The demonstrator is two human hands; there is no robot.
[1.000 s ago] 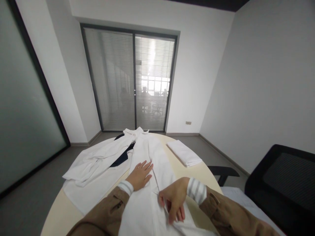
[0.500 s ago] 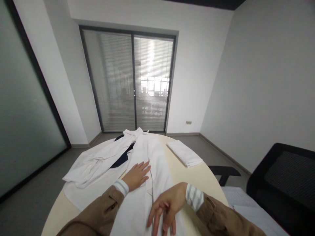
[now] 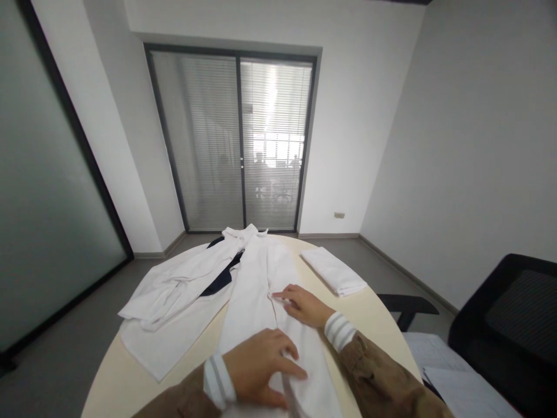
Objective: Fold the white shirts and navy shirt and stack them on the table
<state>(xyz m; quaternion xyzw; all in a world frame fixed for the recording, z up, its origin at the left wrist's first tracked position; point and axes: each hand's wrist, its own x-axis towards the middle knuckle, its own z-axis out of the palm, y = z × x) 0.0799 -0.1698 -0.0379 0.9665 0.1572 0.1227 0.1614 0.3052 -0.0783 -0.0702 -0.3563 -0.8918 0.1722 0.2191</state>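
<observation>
A long white coat point(image 3: 248, 278), like a lab coat, lies spread over the round table, its collar at the far edge. Its left part is laid out to the side, with dark navy cloth point(image 3: 220, 281) showing between. On the near part of the coat is my left hand point(image 3: 263, 366), fingers bent and apart, thumb low near the cloth. Farther up, my right hand point(image 3: 307, 307) rests on the right side of the coat, its index finger stretched to the front edge and the other fingers loosely bent.
A folded white cloth point(image 3: 334, 271) lies at the right of the pale round table point(image 3: 374, 319). Beside the table is a black chair point(image 3: 505, 325) with an armrest, and light-coloured cloth lies on its seat. A glass door with blinds point(image 3: 230, 139) stands beyond.
My right hand has moved away from me up the coat to its front edge. My left hand has come back toward me, onto the near part.
</observation>
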